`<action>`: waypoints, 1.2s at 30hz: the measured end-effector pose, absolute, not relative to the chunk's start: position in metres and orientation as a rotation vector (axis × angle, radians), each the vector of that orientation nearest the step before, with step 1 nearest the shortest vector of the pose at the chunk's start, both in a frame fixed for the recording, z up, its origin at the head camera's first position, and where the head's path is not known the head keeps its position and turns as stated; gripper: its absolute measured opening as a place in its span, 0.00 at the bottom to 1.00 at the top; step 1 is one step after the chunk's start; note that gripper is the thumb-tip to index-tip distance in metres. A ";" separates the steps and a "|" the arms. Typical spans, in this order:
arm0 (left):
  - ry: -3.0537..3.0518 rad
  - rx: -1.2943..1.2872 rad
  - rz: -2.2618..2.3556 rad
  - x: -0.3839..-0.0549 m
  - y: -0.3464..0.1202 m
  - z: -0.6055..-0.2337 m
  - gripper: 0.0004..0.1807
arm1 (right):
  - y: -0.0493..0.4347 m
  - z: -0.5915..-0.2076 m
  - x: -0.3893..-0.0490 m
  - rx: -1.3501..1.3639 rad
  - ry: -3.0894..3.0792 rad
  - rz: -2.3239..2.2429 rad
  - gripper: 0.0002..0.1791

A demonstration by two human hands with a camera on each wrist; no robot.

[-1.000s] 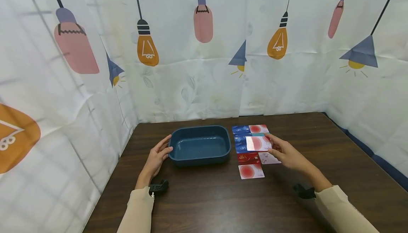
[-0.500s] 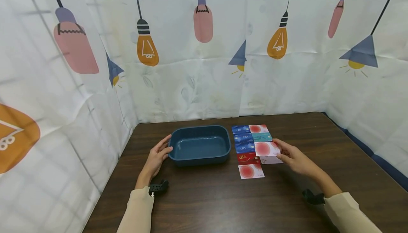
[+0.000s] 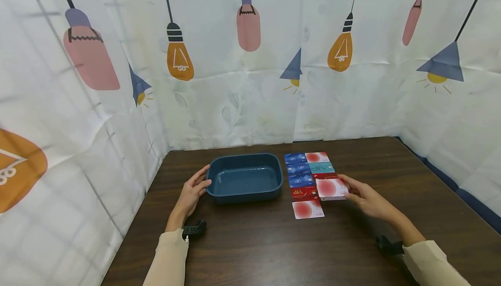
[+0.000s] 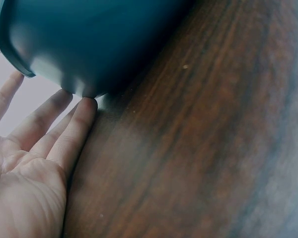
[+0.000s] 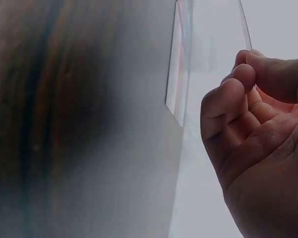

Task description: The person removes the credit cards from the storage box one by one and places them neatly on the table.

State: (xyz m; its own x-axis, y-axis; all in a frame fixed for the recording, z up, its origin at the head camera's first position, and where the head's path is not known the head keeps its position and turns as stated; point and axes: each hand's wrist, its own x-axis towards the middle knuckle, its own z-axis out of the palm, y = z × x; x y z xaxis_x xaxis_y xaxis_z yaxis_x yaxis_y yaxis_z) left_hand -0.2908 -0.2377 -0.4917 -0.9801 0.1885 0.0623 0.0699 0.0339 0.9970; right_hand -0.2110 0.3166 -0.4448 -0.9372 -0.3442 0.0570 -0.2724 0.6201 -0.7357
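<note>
In the head view my left hand [image 3: 190,194] rests at the left end of a dark blue plastic bin [image 3: 244,199]. Its fingers are extended, with fingertips against the bin's wall in the left wrist view. My right hand [image 3: 368,197] pinches the right edge of a white card with a red circle [image 3: 330,187] between thumb and fingers. This card hovers close over the right column of cards and overlaps a pale card [image 3: 332,198] and a red card [image 3: 325,176]. In the right wrist view the card's edge [image 5: 246,27] runs up from the pinching fingertips.
Left of the held card a column has blue VIP cards [image 3: 299,168], a red VIP card [image 3: 304,194] and a white card with a red circle [image 3: 307,210]. A teal card [image 3: 322,167] and another red-circle card [image 3: 317,157] lie at the back of the dark wooden table [image 3: 250,251].
My right hand has carried the red-circle card toward me and to the right, off the teal card and then the red card. The left hand and the bin stay put.
</note>
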 end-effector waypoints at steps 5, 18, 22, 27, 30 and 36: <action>2.182 0.287 2.115 -0.291 -0.238 -0.492 0.34 | 0.319 -0.446 -0.209 -0.503 2.699 -1.242 0.37; 2.181 0.270 2.113 -0.291 -0.237 -0.490 0.34 | 0.329 -0.454 -0.208 -0.529 2.644 -1.163 0.36; 2.182 0.274 2.106 -0.291 -0.237 -0.490 0.34 | 0.332 -0.455 -0.207 -0.554 2.604 -1.150 0.35; 2.185 0.270 2.103 -0.290 -0.236 -0.489 0.34 | 0.334 -0.455 -0.206 -0.557 2.572 -1.106 0.36; 2.185 0.268 2.105 -0.290 -0.236 -0.489 0.34 | 0.335 -0.455 -0.205 -0.565 2.568 -1.090 0.35; 2.179 0.273 2.115 -0.291 -0.237 -0.490 0.34 | 0.338 -0.455 -0.203 -0.574 2.560 -1.070 0.34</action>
